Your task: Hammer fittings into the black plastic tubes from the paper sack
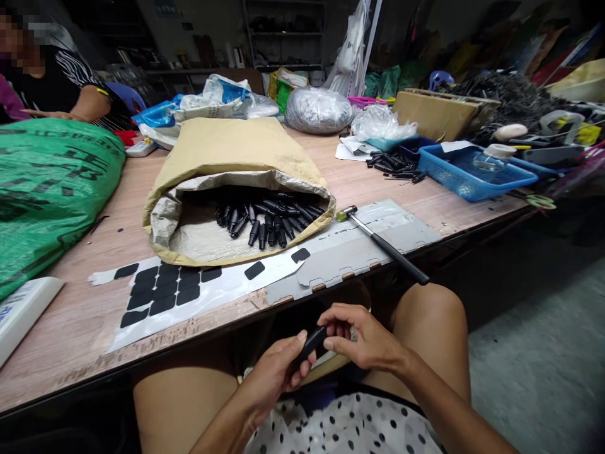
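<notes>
Above my lap, my left hand (286,366) is closed round a black tube-shaped part (312,342), which points up and to the right. My right hand (357,334) is at the tube's upper end, its fingers curled and thumb bent in; whatever they pinch there is hidden. On the table ahead lies a yellow woven sack (241,142), its mouth facing me. Several similar black parts (262,233) lie in that mouth. A hammer (378,239) with a black handle rests on a grey flattened board (359,252), its handle end jutting past the table edge.
Black rounded-square stickers (163,304) sit on a white backing sheet by the table's front edge. To the left are a green sack (57,189) and a white box (28,309). A blue basket (466,183) stands right. Another person (70,88) sits at the far left.
</notes>
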Motion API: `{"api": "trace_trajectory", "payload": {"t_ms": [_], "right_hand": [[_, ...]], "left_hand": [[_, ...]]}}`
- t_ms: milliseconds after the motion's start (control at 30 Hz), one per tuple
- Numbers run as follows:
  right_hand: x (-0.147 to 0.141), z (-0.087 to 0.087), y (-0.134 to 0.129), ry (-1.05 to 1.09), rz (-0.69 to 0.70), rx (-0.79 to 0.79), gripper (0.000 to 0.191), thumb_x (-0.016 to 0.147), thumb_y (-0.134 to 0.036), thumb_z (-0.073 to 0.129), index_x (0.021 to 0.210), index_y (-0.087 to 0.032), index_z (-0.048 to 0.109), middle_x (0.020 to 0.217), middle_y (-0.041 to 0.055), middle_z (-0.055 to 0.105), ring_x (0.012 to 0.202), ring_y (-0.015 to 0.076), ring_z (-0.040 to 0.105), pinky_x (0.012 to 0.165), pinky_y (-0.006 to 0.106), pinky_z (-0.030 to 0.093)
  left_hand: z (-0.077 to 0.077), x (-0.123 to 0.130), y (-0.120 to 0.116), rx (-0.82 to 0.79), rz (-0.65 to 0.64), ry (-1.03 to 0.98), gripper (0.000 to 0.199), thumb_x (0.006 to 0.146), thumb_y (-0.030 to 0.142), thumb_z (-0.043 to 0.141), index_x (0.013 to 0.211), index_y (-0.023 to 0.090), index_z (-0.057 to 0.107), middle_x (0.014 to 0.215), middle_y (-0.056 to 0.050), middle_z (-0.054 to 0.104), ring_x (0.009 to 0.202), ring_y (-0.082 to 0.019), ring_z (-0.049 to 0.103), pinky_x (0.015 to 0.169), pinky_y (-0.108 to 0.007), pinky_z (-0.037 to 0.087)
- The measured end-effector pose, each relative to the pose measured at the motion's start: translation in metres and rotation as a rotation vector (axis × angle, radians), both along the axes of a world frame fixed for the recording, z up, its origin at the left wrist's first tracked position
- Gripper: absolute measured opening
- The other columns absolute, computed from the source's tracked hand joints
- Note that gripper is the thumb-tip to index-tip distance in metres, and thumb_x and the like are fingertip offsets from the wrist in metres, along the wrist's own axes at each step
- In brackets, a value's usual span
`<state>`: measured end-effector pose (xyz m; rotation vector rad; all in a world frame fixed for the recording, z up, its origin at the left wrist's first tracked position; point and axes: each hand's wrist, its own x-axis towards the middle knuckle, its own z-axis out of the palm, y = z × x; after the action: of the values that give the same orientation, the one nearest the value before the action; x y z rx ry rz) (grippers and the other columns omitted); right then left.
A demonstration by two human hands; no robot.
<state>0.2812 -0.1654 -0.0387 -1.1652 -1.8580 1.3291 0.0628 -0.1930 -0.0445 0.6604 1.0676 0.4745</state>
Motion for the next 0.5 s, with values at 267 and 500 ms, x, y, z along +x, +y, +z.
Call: {"api": "trace_trajectory", "payload": {"t_ms": [267, 500], "right_hand": [[-0.006, -0.007, -0.002, 0.108, -0.078, -0.203, 0.018, 0.079, -0.025, 0.071, 0.094, -0.016, 0.073, 0.078, -0.0003, 0.063, 0.070, 0.0107, 0.052, 0.064, 0.023, 0.043], [-0.010, -0.014, -0.003, 0.155, -0.079, -0.234, 0.021, 0.077, -0.026, 0.073, 0.097, -0.017, 0.073, 0.076, -0.0015, 0.062, 0.068, 0.0101, 0.049, 0.062, 0.023, 0.041]], "left_hand": [[0.004, -0.001, 0.002, 0.223, -0.033, 0.082, 0.058, 0.077, 0.072, 0.071, 0.080, 0.016, 0.057, 0.070, 0.004, 0.045, 0.060, -0.008, 0.030, 0.057, -0.024, 0.019], [-0.007, -0.003, 0.003, 0.340, -0.019, 0.148, 0.055, 0.079, 0.071, 0.070, 0.084, 0.017, 0.060, 0.066, 0.007, 0.036, 0.059, -0.009, 0.024, 0.056, -0.025, 0.019]]}}
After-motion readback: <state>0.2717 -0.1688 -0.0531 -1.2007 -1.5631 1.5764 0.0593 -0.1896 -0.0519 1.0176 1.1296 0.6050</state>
